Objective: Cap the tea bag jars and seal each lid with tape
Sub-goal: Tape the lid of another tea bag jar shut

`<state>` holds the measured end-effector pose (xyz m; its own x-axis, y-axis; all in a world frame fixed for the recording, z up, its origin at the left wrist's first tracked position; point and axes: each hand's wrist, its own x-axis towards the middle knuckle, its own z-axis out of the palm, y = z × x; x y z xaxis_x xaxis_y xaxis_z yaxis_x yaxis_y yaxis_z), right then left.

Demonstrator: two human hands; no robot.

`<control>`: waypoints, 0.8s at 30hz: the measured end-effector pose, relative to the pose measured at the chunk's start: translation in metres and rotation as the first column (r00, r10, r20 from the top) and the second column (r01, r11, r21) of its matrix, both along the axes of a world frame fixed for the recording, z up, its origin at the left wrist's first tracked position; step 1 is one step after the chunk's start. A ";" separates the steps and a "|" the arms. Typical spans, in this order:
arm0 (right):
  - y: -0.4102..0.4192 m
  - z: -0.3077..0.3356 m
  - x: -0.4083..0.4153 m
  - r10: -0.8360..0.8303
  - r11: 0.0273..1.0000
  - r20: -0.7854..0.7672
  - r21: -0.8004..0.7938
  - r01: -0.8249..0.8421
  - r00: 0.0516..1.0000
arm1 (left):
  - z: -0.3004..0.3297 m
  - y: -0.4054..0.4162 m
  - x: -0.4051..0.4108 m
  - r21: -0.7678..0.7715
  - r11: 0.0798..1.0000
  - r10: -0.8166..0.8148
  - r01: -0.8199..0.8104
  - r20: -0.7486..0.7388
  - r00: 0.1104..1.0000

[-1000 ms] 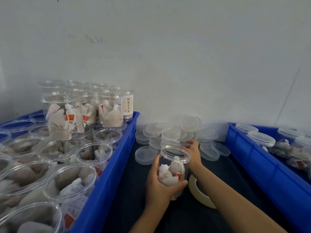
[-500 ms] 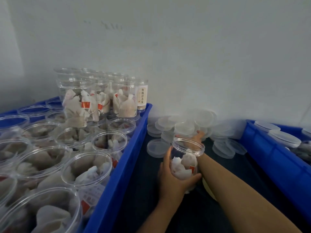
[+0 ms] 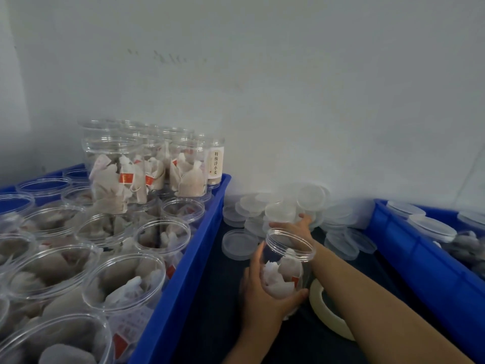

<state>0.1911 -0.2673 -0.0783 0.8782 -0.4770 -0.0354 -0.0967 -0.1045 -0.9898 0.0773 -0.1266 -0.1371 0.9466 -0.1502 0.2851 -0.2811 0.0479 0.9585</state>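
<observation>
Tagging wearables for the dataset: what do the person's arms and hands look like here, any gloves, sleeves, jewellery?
Both are bare. The left hand has no glove and no ring on the fingers that show; its wrist and forearm are uncovered, with no watch or band. The right hand is likewise ungloved, and the right forearm is uncovered up to the frame edge. No sleeve or marking is visible.

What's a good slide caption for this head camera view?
Left hand grips an uncapped tea bag jar while the right hand reaches into the lid pile, tape roll beside the jar.

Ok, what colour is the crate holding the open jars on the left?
Blue. The crate shows best in the head view, its only view, with the open jars inside.
</observation>
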 end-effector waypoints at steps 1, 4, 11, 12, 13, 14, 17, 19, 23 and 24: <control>-0.002 0.004 -0.003 0.027 1.000 -0.022 0.010 -0.027 0.999 | 0.001 0.000 0.000 0.000 1.000 -0.004 0.004 -0.004 1.000; -0.009 0.017 -0.014 0.133 0.991 -0.093 0.017 -0.132 0.987 | 0.003 0.001 -0.002 0.001 1.000 -0.012 0.012 -0.018 1.000; -0.033 0.036 -0.071 0.238 0.969 -0.016 0.077 -0.237 0.971 | 0.006 0.003 0.000 0.017 1.000 -0.027 0.027 0.018 0.999; -0.034 0.035 -0.084 0.235 0.969 0.010 0.078 -0.235 0.972 | 0.004 0.003 0.000 0.017 0.999 -0.029 0.028 0.031 0.999; -0.035 0.033 -0.096 0.216 0.973 0.034 0.077 -0.218 0.976 | 0.002 0.003 0.000 0.019 0.999 -0.027 0.027 0.040 0.999; -0.036 0.031 -0.109 0.187 0.979 0.057 0.077 -0.191 0.981 | 0.000 0.003 0.000 0.021 0.999 -0.027 0.026 0.044 0.999; -0.036 0.018 -0.143 0.114 0.987 0.145 0.099 -0.129 0.983 | -0.001 0.003 -0.001 0.015 1.000 -0.027 0.027 0.042 0.999; -0.036 0.006 -0.160 0.065 0.994 0.182 0.076 -0.080 0.981 | -0.001 0.004 -0.002 0.031 0.999 -0.030 0.028 0.058 0.998; -0.033 -0.013 -0.176 0.106 0.991 0.193 -0.101 -0.088 0.976 | 0.003 0.010 -0.001 0.125 0.990 -0.082 0.068 0.116 0.990; -0.032 -0.016 -0.177 0.134 0.981 0.186 -0.167 -0.103 0.973 | 0.005 0.013 0.001 0.161 0.985 -0.092 0.070 0.139 0.986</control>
